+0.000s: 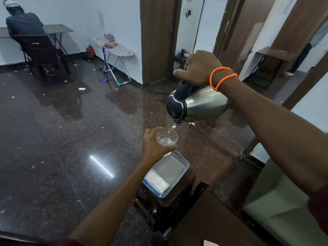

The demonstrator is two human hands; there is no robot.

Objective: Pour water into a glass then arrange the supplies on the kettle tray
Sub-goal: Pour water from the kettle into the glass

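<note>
My right hand (199, 67) grips the black handle of a steel kettle (204, 105), which is tipped to the left. A thin stream of water runs from its spout into a clear glass (167, 136). My left hand (153, 146) holds that glass from the left side, in the air above a white plastic tray (174, 168). The tray rests on a small dark wooden stand (159, 206), and white packets with a blue edge (157, 182) lie at its near end. The glass holds a little water.
A dark wooden table (213, 224) is at the lower right, beside a pale bed or sofa (276, 201). Across the dark polished floor stand an ironing board (115, 48), and a person sits at a desk (26, 27) in the far left corner.
</note>
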